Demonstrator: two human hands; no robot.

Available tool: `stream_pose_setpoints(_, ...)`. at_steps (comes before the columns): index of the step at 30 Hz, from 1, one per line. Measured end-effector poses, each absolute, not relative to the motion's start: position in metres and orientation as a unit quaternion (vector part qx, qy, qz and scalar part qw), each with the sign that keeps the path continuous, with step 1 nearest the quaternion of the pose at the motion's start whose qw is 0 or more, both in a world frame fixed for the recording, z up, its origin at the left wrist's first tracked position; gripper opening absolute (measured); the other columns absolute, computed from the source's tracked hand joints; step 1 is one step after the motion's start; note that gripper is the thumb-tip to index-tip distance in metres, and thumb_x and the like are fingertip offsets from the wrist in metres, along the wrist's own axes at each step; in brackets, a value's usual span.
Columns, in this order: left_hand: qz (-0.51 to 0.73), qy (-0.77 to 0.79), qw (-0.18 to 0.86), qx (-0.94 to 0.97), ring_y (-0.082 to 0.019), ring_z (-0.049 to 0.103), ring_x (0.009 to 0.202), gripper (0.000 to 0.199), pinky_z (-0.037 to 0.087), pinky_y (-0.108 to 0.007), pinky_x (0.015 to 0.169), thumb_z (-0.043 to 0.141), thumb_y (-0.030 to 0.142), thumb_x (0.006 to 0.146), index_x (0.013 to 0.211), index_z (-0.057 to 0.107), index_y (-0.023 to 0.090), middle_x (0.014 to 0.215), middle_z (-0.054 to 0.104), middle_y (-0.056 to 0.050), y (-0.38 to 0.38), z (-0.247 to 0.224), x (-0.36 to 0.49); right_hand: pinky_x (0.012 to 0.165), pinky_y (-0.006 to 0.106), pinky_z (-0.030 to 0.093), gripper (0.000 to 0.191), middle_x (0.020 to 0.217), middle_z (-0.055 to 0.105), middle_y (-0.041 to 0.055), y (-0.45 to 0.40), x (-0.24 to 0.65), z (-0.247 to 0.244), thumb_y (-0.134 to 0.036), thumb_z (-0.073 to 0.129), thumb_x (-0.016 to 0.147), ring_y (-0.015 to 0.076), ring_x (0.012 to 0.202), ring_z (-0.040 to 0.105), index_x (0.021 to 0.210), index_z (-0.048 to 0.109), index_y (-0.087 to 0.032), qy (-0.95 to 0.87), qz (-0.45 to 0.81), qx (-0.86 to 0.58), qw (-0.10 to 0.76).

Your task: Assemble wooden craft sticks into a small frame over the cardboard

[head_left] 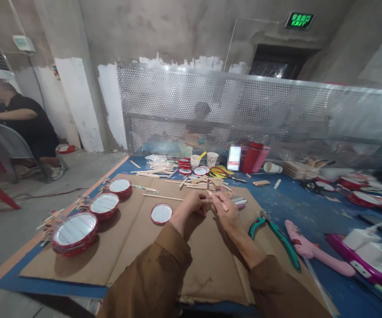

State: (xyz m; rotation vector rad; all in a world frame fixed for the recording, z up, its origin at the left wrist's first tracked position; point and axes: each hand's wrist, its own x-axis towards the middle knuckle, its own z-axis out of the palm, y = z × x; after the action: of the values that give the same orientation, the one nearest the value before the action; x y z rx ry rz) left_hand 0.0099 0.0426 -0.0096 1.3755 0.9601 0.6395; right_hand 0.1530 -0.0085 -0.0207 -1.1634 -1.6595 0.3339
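Note:
My left hand [192,204] and my right hand [226,210] meet above a brown cardboard sheet [207,274]. Their fingers pinch a thin wooden craft stick [222,202], and I cannot tell whether a second stick is hidden there. Nearest my left hand lies a small red-rimmed round frame [161,214] with a white face. Further left stand several larger red-rimmed discs, including a stack [74,234]. Green-handled pliers [275,236] lie right of my right forearm. Loose craft sticks [197,183] are scattered just beyond my hands.
The blue-topped table [310,212] holds a pink object, a magenta device, a white plug, red discs, cups and a red bottle. A perforated metal screen stands behind it. A seated person is at the left, and another person shows through the screen.

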Motion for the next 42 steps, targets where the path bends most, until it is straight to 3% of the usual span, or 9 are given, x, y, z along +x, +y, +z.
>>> stream_pose_setpoints(5,0.283,0.410,0.630,0.596,-0.010,0.056,0.046,0.028,0.049,-0.022,0.051,0.079,0.034,0.079,0.077,0.060,0.014,0.051,0.053,0.005,0.0437,-0.0111,0.0089,0.063,0.028,0.044,0.037,0.062,0.057,-0.0004,-0.0091,0.1528,-0.0208,-0.050,0.048,0.099,0.0182,0.064,0.055,0.085,0.067,-0.022,-0.690,0.127,-0.490,0.517)
stream_pose_setpoints(20,0.270,0.431,0.624,0.594,-0.011,0.057,0.048,0.025,0.050,-0.022,0.053,0.070,0.028,0.087,0.071,0.056,0.015,0.051,0.054,0.002,0.0453,-0.0130,0.0110,0.063,0.028,0.043,0.039,0.061,0.055,-0.0008,-0.0125,0.1530,-0.0172,-0.052,0.049,0.099,0.0181,0.063,0.054,0.080,0.065,-0.022,-0.680,0.120,-0.502,0.522)
stream_pose_setpoints(27,0.285,0.414,0.627,0.595,-0.009,0.055,0.045,0.031,0.047,-0.020,0.050,0.080,0.036,0.079,0.075,0.057,0.015,0.052,0.054,0.005,0.0457,-0.0140,0.0106,0.059,0.029,0.043,0.037,0.059,0.055,-0.0011,-0.0112,0.1514,-0.0183,-0.053,0.050,0.097,0.0187,0.061,0.054,0.081,0.065,-0.023,-0.687,0.140,-0.493,0.515)
stream_pose_setpoints(33,0.288,0.417,0.620,0.599,-0.010,0.057,0.048,0.020,0.049,-0.022,0.052,0.072,0.030,0.084,0.079,0.061,0.013,0.054,0.055,0.003,0.0433,-0.0129,0.0095,0.066,0.030,0.046,0.039,0.066,0.060,0.0006,-0.0135,0.1478,-0.0142,-0.054,0.049,0.096,0.0191,0.068,0.057,0.081,0.066,-0.023,-0.689,0.131,-0.486,0.521)
stream_pose_setpoints(42,0.281,0.428,0.620,0.595,-0.011,0.056,0.048,0.026,0.050,-0.023,0.053,0.075,0.033,0.084,0.076,0.058,0.014,0.053,0.054,0.004,0.0423,-0.0090,0.0113,0.073,0.031,0.048,0.036,0.076,0.067,0.0033,-0.0096,0.1535,-0.0190,-0.049,0.048,0.099,0.0199,0.074,0.061,0.083,0.066,-0.022,-0.692,0.109,-0.493,0.516)
